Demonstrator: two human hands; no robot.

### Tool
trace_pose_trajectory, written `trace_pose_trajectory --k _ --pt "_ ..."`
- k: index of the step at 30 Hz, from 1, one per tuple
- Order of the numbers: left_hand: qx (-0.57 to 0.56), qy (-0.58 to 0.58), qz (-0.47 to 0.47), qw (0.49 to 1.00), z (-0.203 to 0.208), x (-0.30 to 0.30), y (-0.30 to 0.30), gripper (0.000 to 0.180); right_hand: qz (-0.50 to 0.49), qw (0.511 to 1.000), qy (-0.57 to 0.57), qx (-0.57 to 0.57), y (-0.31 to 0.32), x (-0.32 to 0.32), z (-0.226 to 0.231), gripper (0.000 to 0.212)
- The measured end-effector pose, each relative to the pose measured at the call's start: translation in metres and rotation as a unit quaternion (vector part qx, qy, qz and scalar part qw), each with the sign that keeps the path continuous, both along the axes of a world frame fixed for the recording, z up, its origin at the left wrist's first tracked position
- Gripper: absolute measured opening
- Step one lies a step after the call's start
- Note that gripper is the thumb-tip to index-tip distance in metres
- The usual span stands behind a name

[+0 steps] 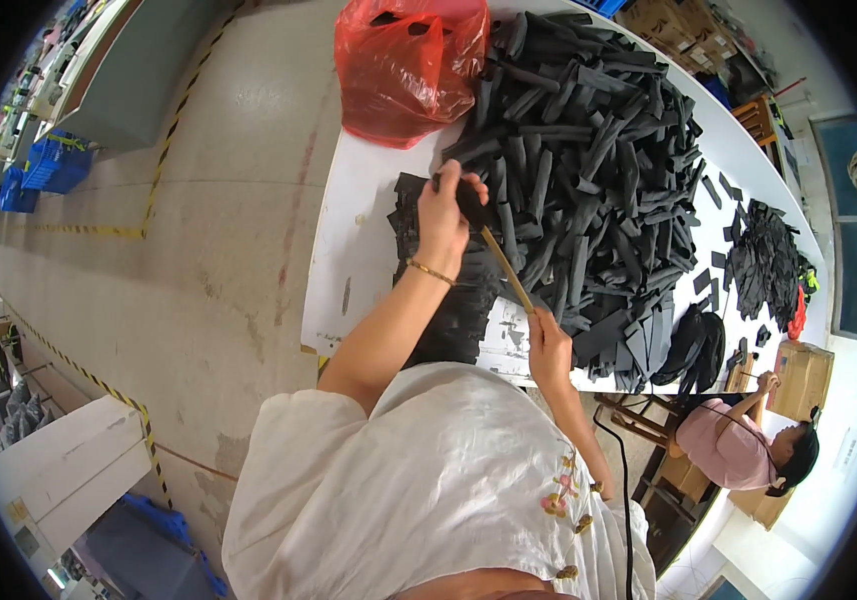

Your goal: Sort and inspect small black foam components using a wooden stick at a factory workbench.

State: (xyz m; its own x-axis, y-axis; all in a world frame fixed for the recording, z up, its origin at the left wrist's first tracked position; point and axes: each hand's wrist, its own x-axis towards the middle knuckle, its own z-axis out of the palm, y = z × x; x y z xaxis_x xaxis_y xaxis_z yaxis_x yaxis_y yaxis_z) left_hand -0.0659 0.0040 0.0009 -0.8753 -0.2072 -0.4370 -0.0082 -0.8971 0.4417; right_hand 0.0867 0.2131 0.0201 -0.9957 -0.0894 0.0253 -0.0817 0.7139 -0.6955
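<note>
My left hand is closed on a black fabric piece above the near left part of the white table. A thin yellowish stick runs from that piece down to my right hand, whose fingers are wrapped round its lower end. The stick's upper end is hidden at the black piece, so I cannot tell whether it is inside. Under my left forearm lie black strips laid in rows. A large heap of loose black fabric strips spreads just right of both hands.
A red plastic bag stands at the table's far left corner. Flat black pieces, a black bundle and a smaller black pile lie to the right. Another person in pink sits at the right, beside a cardboard box.
</note>
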Motion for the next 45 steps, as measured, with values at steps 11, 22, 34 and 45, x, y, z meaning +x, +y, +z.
trace_pose_trajectory --k 11,22,34,45 --pt "-0.08 0.033 -0.143 0.986 0.023 0.063 0.058 0.027 -0.043 0.991 -0.012 -0.13 -0.065 -0.043 -0.009 0.013" --pt "0.027 0.118 -0.198 0.973 0.02 0.026 0.021 0.036 -0.049 0.992 -0.001 -0.117 -0.058 -0.041 -0.014 0.015" --pt "-0.028 -0.007 -0.099 0.995 0.021 0.017 0.012 0.03 -0.02 0.998 -0.037 -0.052 -0.048 0.0 -0.009 0.007" --pt "-0.01 0.039 0.041 0.998 0.007 -0.021 -0.061 0.026 -0.038 0.984 -0.167 -0.041 0.043 0.085 0.03 0.018"
